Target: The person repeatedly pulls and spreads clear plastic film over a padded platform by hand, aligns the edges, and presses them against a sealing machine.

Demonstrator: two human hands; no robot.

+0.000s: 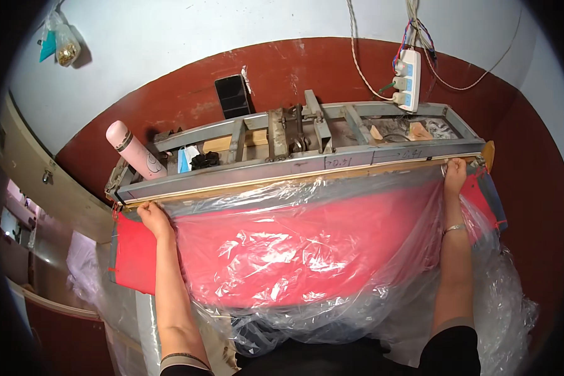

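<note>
A transparent plastic sheet [307, 244] is stretched over red fabric with a grey border. The red fabric [131, 257] hangs from the front of a metal frame [282, 166] and shows bare at the left end. My left hand [153, 216] is closed at the sheet's upper left corner, close to the wooden strip [244, 191] along the frame. At the upper right corner my right hand [455, 175] pinches the plastic, its knuckles near the frame's right end. Loose plastic bunches below, across my lap and beside my right forearm.
A pink bottle [135, 150] leans at the frame's left end, near a blue and white packet [186, 159]. Against the wall stand a black phone [233, 95] and a white power strip [407, 80] with cords. A cabinet door [50, 169] is at left.
</note>
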